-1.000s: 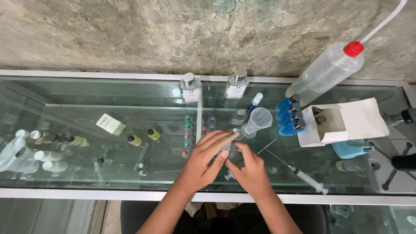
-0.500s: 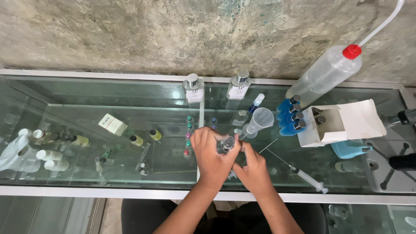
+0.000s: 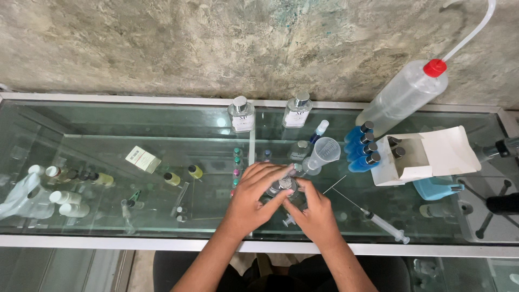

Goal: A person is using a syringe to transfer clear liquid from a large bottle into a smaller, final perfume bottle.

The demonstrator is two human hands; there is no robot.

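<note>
Both hands meet over a small clear glass bottle with a metal neck, standing on the glass counter. My left hand covers the bottle from the left, fingers curled over its top. From the right, my right hand grips the bottle, its thumb and fingers at the neck. Just behind the hands stands a clear measuring cup. A syringe with a long needle lies to the right of my right hand.
Two square clear bottles stand at the back. Several small blue bottles sit beside an open white box. A large wash bottle with a red cap leans at the right. Small vials lie on shelves under the glass.
My left hand has shifted slightly right and closed further over the bottle's top. My right hand has stayed at the bottle, its fingers moved up to the neck.
</note>
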